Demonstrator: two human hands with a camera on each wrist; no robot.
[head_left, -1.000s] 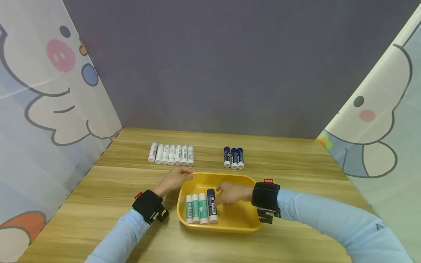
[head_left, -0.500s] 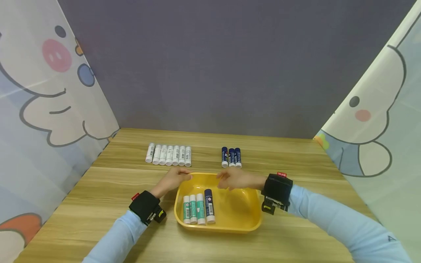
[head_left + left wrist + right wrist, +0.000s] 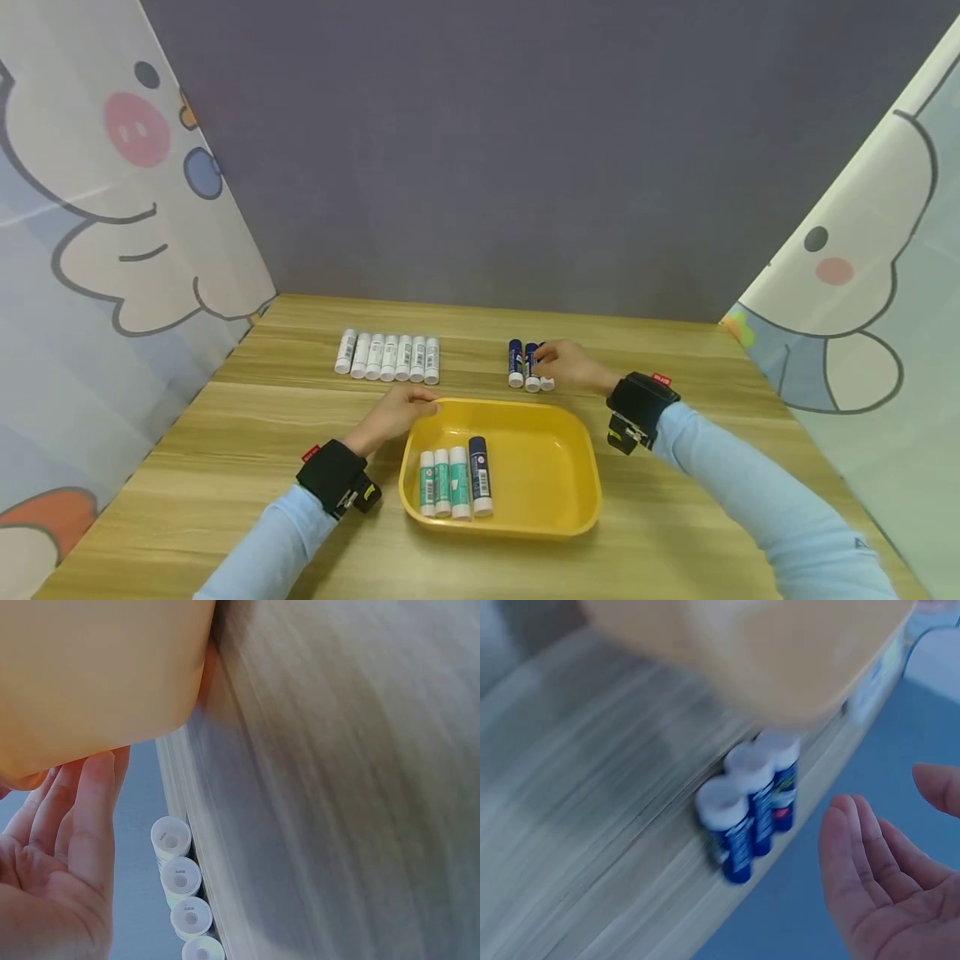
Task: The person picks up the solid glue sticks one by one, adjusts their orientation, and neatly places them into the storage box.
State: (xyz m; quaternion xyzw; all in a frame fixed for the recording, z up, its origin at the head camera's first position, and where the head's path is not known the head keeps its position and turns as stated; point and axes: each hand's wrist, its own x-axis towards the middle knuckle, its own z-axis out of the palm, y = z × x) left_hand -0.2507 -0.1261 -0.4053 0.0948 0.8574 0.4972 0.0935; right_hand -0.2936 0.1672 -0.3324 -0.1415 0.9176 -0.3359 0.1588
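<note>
Overhead, right hand (image 3: 568, 364) covers blue sticks (image 3: 523, 364); wrist view shows fingers relaxed, apart.

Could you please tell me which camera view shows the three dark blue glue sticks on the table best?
The head view: it shows the dark blue glue sticks sharp, lying beyond the yellow tray, with the right hand at them. The right wrist view shows all three too, but blurred. The left wrist view shows none.

A yellow tray (image 3: 570, 467) holds teal-and-white sticks (image 3: 442, 482) beside one navy stick (image 3: 479, 475) on wood-grain table (image 3: 247, 433).
</note>
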